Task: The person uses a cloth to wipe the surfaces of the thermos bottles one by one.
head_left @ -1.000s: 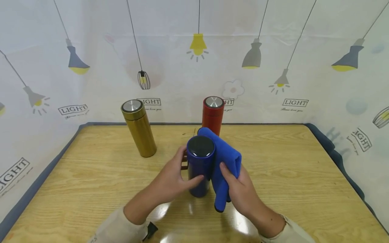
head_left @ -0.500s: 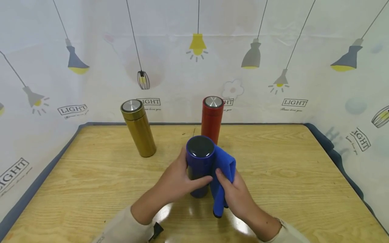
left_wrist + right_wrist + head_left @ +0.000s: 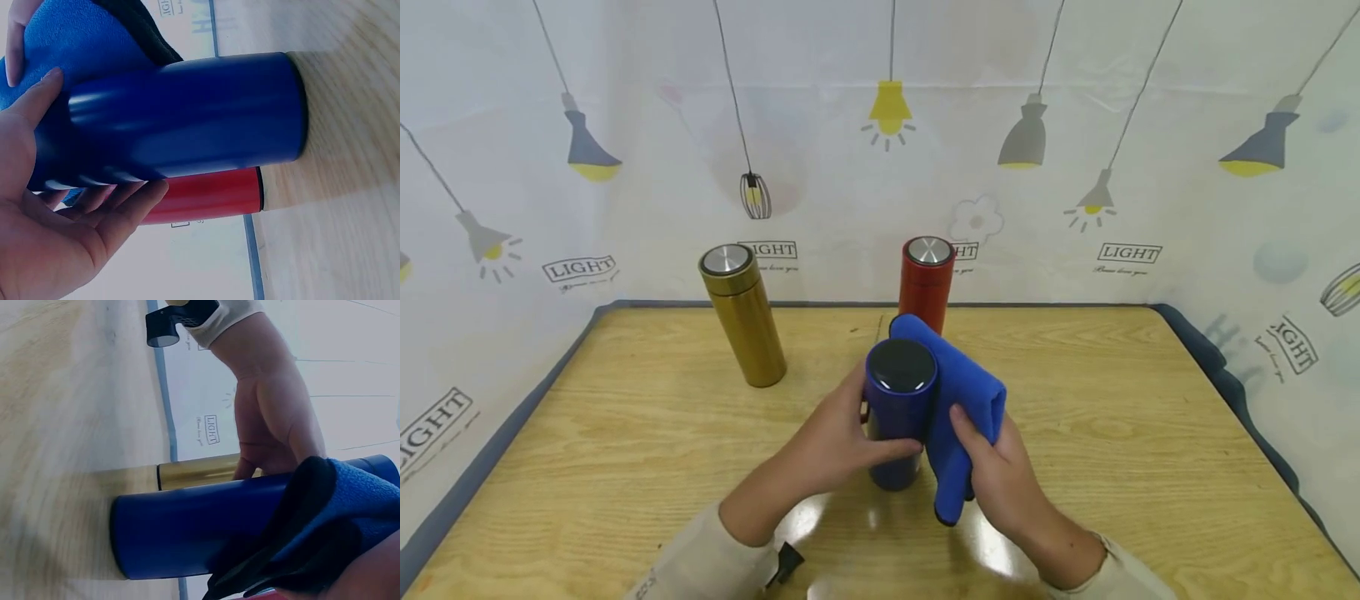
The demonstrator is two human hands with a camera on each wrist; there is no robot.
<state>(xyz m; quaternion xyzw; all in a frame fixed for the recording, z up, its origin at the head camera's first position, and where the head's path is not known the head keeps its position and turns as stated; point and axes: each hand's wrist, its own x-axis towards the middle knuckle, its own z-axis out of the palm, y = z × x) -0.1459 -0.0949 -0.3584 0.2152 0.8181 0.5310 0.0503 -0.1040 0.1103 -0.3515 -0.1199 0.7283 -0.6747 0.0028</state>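
**Lamp-print backdrop (image 3: 820, 75) behind one wooden table (image 3: 1112, 425)**

Nine hanging lamps (image 3: 890, 102), some cut off by the frame edges, are printed across the white backdrop, filling the upper half of the head view. One light-grained tabletop takes up the lower half.

Three vacuum flasks share the scene, all upright: one gold flask (image 3: 748, 337) left of centre, one red flask (image 3: 923, 292) farther back and just right of centre, and one blue flask (image 3: 897, 417) nearest, at the middle of the frame.

Two bare hands come in from the bottom edge. The left hand (image 3: 835, 442) is clamped round the blue flask, thumb across its near side. The right hand (image 3: 1003, 475) pinches one folded blue cloth (image 3: 962, 387), black-edged, which lies along that flask's right side.

Smallest is one black device (image 3: 787, 563) at the left sleeve (image 3: 707, 554), bottom centre-left.
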